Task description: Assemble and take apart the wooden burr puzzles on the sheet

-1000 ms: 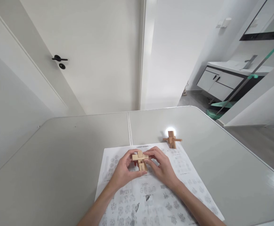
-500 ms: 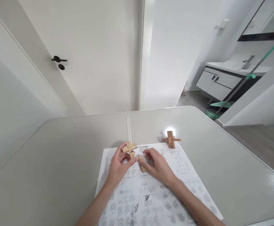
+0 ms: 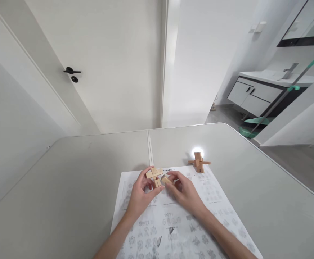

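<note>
My left hand [image 3: 140,194] pinches a small cluster of crossed wooden puzzle blocks [image 3: 154,174] just above a printed instruction sheet [image 3: 173,223]. My right hand [image 3: 185,192] holds a single loose wooden block [image 3: 166,179] right beside the cluster, its fingers curled around it. The two wooden parts nearly touch. A second, assembled wooden cross puzzle [image 3: 199,162] stands on the table beyond the sheet's far right corner, out of both hands' reach.
The sheet lies on a grey table [image 3: 65,187] with a seam running down its middle. Behind it are a white door with a black handle [image 3: 72,71], a white wall, and at the right a vanity cabinet [image 3: 254,97] and a green mop [image 3: 256,122].
The joined puzzle came apart: my left hand carried the crossed cluster up and left, my right hand kept one block. Now the two parts are close together again.
</note>
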